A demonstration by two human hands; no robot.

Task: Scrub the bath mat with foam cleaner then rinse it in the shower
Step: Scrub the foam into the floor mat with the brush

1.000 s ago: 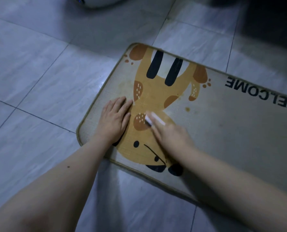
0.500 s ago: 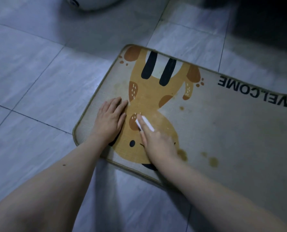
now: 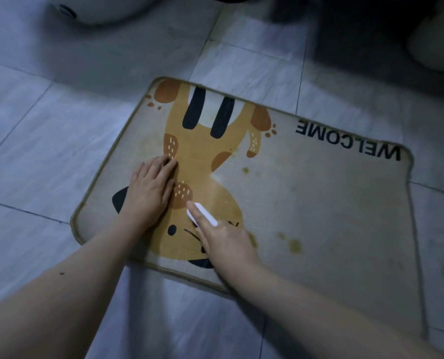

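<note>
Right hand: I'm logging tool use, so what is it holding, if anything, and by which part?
The right hand holds a small white brush from above, forefinger along its back. The left hand holds nothing.

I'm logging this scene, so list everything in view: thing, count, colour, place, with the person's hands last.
bath mat: one, beige with an orange cartoon animal and black WELCOME lettering, flat on the floor.
stains: several, yellow-brown, on the mat right of the animal.
floor tiles: many, grey, under and around the mat.
rounded white object: one, top left edge, partly cut off.
brush: one, white, on the animal print under the right hand.
left hand: flat on the mat, fingers straight.
right hand: holds the brush against the mat.
</note>
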